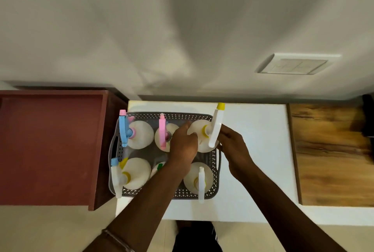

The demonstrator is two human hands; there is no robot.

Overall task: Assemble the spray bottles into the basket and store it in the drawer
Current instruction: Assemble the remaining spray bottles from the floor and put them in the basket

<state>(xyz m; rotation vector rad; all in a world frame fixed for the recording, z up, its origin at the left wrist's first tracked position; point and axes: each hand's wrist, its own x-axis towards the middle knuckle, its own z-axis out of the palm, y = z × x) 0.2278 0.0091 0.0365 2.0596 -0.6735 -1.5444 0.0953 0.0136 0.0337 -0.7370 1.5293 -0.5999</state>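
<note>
White desk (253, 140) carrying one grey basket (162, 196)

The perforated basket sits on the desk's left part, under the left grip (183, 143) and just left of the right grip (232, 146); right of that grip the top is bare white.

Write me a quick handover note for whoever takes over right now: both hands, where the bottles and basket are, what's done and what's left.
Left hand: reaching into the grey basket, fingers on the back-right bottle.
Right hand: at the same bottle, by its white trigger head; grip unclear.
Basket sits on the white table, six bottles upright inside, in two rows of three; the front-middle bottle is mostly hidden by the arm.
Done: bottles loaded.
Left: finish seating the back-right bottle, then carry the basket to the open brown drawer on the left and close it.
</note>
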